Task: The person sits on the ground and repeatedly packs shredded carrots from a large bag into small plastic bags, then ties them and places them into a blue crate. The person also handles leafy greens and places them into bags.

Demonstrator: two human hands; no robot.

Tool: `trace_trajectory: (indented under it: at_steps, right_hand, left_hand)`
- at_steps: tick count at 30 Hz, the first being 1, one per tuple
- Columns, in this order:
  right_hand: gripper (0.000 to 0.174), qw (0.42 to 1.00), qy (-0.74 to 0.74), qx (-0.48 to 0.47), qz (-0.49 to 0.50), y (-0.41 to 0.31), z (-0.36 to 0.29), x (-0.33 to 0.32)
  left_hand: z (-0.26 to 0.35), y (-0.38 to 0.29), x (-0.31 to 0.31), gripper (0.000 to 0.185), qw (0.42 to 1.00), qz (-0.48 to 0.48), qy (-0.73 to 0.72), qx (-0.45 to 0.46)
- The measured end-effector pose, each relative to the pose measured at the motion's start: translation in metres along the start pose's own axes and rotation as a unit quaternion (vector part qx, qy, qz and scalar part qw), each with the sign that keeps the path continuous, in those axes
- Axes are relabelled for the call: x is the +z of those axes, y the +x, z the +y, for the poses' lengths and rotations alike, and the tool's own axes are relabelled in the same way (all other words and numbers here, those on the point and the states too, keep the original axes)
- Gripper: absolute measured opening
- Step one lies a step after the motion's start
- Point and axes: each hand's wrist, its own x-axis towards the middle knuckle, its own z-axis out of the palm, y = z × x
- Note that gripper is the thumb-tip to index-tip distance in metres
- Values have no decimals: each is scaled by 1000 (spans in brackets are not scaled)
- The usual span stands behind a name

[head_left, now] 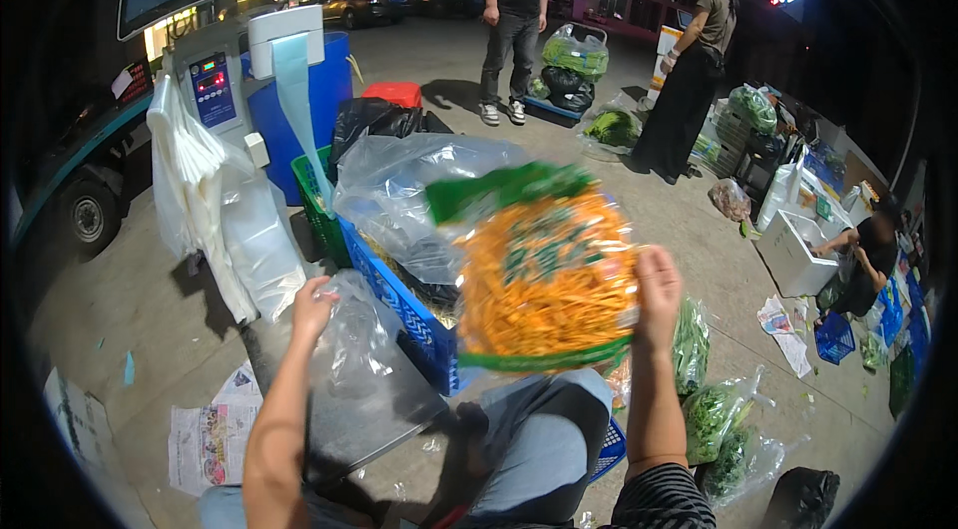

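My right hand (658, 297) grips the right edge of a printed plastic bag of thin orange strips (546, 271), its kind of food not certain. The bag is held up in front of me, slightly blurred, with green bands at its top and bottom. My left hand (313, 308) pinches the edge of a clear plastic bag (359, 327), which hangs over the metal platform of a scale (374, 417). Behind the orange bag stands a blue plastic crate (419, 327), with a large clear plastic sheet or bag (426, 192) spread over it.
White plastic bags (202, 177) hang by the scale's display post (213, 87) at left. A green crate (318, 207) and a blue barrel (299, 117) stand behind. Bagged greens (715, 417) lie at right. Two people stand farther off; another bends over a white foam box (797, 252).
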Motion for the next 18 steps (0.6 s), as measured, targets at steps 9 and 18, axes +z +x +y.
trace_trajectory:
  at_steps: [9,18]
  right_hand:
    - [12,994,10,24,-106,-33,29,75]
    - [49,850,108,483,-179,-143,177,71]
  left_hand:
    - [60,-62,-125,41,981,-41,-144,-122]
    - [12,-57,-133,18,982,12,-146,-117]
